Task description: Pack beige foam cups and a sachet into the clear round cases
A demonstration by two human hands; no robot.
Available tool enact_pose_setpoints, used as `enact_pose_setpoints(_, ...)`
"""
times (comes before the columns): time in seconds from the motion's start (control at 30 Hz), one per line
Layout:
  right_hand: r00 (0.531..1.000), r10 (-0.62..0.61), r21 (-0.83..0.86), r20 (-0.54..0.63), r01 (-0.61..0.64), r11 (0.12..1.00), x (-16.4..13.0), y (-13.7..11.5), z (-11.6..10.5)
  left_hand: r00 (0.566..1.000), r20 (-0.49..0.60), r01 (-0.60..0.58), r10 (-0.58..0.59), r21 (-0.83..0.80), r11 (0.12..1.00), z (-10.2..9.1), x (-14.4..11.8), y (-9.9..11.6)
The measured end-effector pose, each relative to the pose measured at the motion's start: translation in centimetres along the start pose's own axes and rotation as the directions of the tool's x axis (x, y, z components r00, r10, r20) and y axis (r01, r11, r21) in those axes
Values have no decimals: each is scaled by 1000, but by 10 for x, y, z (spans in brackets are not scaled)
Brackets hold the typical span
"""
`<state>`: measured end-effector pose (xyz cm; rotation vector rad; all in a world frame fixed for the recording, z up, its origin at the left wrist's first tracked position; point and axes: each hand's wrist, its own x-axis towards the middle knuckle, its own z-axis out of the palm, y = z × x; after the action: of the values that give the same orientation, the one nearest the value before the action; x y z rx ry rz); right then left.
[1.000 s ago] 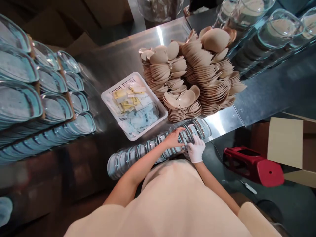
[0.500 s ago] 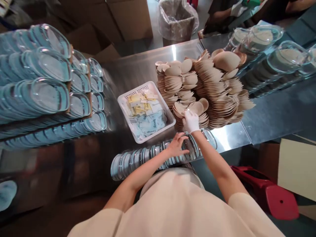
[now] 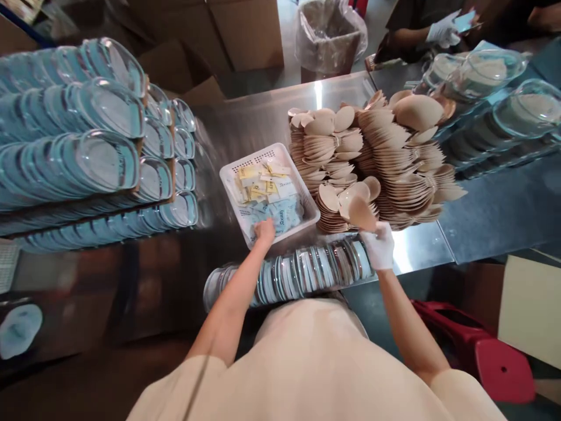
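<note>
Left hand (image 3: pixel 265 231) shifted into sachet basket (image 3: pixel 268 193), fingers closing on one; gloved right hand (image 3: pixel 379 248) pinches wooden spoon (image 3: pixel 360 213); both seemingly bound for lidded cups (image 3: pixel 307 270).

Left hand (image 3: pixel 264 231) fingertips are buried among the sachets in the white basket (image 3: pixel 228 175), so its grip is unreadable. Sachet print is too small to read. Left of the basket, the clear lid stacks (image 3: pixel 87 152) are motion-blurred and cut by the frame edge. Behind it, a co-worker's gloved hand (image 3: pixel 442 30) is cropped at the top.
</note>
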<state>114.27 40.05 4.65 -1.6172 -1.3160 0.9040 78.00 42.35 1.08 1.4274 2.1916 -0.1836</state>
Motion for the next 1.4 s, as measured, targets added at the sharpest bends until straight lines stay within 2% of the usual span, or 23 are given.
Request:
enact_pose_setpoints(0.07,995,-81,30,51,80,996,-51,2,-9,1000,5,-23,23,18,1000,-2,-7,-7)
enact_pose_setpoints(0.13,974,-140,45,176,134,990,-95,5,-13,997,-37,-62,61,-10,998,-5,-19,-8)
enact_pose_setpoints(0.2,953,-143,58,266,132,990,-125,11,-16,987,-87,-148,132,-230,962,-2,-35,3)
enact_pose_setpoints(0.23,952,-127,72,279,111,991,-135,14,-17,978,-77,-209,195,-407,889,2,-44,15)
enact_pose_setpoints(0.27,954,-102,90,283,79,993,-142,18,-20,957,-44,-257,286,-584,770,8,-53,30)
enact_pose_setpoints(0.3,956,-73,112,286,42,993,-147,22,-23,918,-3,-275,396,-723,633,16,-60,48)
enact_pose_setpoints(0.33,955,-47,136,294,7,991,-150,26,-26,860,34,-283,510,-798,531,25,-66,68)
enact_pose_setpoints(0.37,950,-22,156,311,-28,987,-153,29,-30,806,44,-316,590,-811,492,34,-71,89)
enact_pose_setpoints(0.4,944,3,168,331,-62,984,-154,32,-34,773,30,-380,634,-778,500,43,-73,108)
enact_pose_setpoints(0.47,937,57,177,345,-125,976,-155,35,-42,736,1,-514,677,-650,560,59,-74,137)
enact_pose_setpoints(0.53,957,109,196,267,-165,967,-150,36,-46,700,7,-581,715,-576,575,67,-72,152)
enact_pose_setpoints(0.6,980,159,227,122,-184,956,-137,35,-45,652,23,-596,757,-602,532,71,-72,156)
enact_pose_setpoints(0.67,978,208,238,21,-207,949,-115,34,-37,616,9,-602,788,-640,478,73,-76,156)
enact_pose_setpoints(0.7,972,236,234,14,-233,944,-102,34,-31,599,-13,-603,800,-665,440,73,-79,156)
enact_pose_setpoints(0.77,957,279,239,78,-290,927,-79,30,-19,577,-88,-589,812,-734,339,75,-85,155)
enact_pose_setpoints(0.87,932,294,294,215,-348,890,-64,21,-10,601,-187,-549,777,-803,231,77,-89,142)
enact_pose_setpoints(0.93,935,281,258,214,-332,907,-74,14,-12,614,-181,-559,768,-787,261,78,-88,119)
enact_pose_setpoints(0.97,943,271,193,192,-307,932,-84,11,-14,600,-160,-590,784,-750,299,78,-87,104)
enact_pose_setpoints(1.07,962,211,-137,173,-189,972,-125,4,-11,504,-8,-740,863,-520,427,82,-87,58)
enact_pose_setpoints(1.13,960,172,-369,221,-81,926,-147,3,7,472,99,-800,876,-369,473,87,-89,38)
enact_pose_setpoints(1.23,948,107,-599,300,101,794,-159,9,51,475,141,-819,869,-289,495,94,-91,30)
enact_pose_setpoints(1.3,937,39,-654,348,213,726,-154,20,76,468,134,-823,873,-294,486,97,-91,32)
enact_pose_setpoints(1.4,928,-179,-616,327,353,704,-146,44,84,470,138,-813,872,-317,488,97,-88,35)
